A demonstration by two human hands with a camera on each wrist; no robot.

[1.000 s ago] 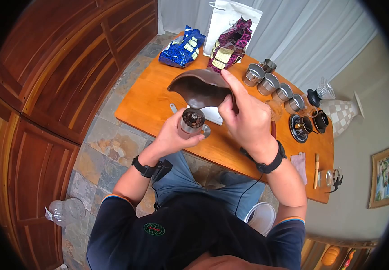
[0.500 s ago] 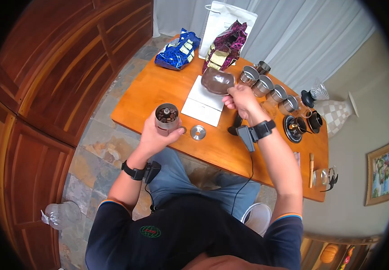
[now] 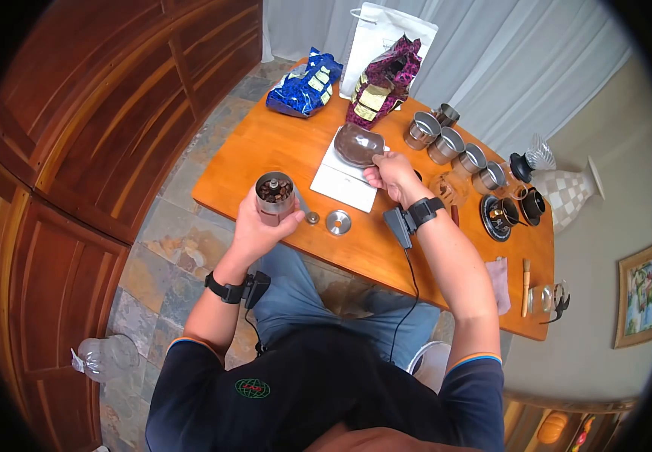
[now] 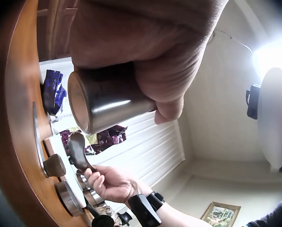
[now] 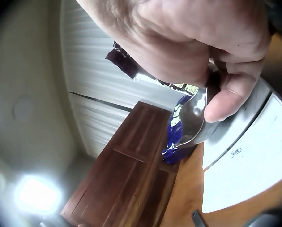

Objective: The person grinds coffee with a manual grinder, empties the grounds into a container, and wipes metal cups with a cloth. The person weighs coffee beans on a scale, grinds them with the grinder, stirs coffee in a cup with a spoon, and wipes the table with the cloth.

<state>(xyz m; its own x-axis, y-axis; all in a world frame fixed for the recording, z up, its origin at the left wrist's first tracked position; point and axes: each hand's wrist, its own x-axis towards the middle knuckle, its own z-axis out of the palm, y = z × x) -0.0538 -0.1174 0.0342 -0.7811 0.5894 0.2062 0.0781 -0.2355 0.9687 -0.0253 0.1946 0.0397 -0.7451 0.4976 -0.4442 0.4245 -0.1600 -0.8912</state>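
Observation:
My left hand (image 3: 256, 227) grips a metal hand coffee grinder (image 3: 273, 208), held upright at the table's near edge, its open top showing dark coffee beans (image 3: 274, 190). In the left wrist view, fingers wrap round the grinder's steel body (image 4: 115, 101). My right hand (image 3: 395, 177) pinches one end of a glossy brown coffee dosing dish (image 3: 359, 145), which overlaps the far part of a white scale (image 3: 342, 187). The thumb (image 5: 226, 105) presses on the dish in the right wrist view. A metal ring-shaped lid (image 3: 338, 222) and a small knob (image 3: 312, 218) lie between the hands.
Blue (image 3: 305, 84) and purple (image 3: 383, 83) coffee bags stand at the back before a white bag (image 3: 357, 47). Several metal cups (image 3: 446, 147) line the right side, near a glass server (image 3: 448, 188) and a cup on a saucer (image 3: 497, 217). A brush (image 3: 526, 288) lies far right.
The right hand has brought the dish from above the grinder away to the scale, lowering and turning it. The left hand has moved left with the grinder.

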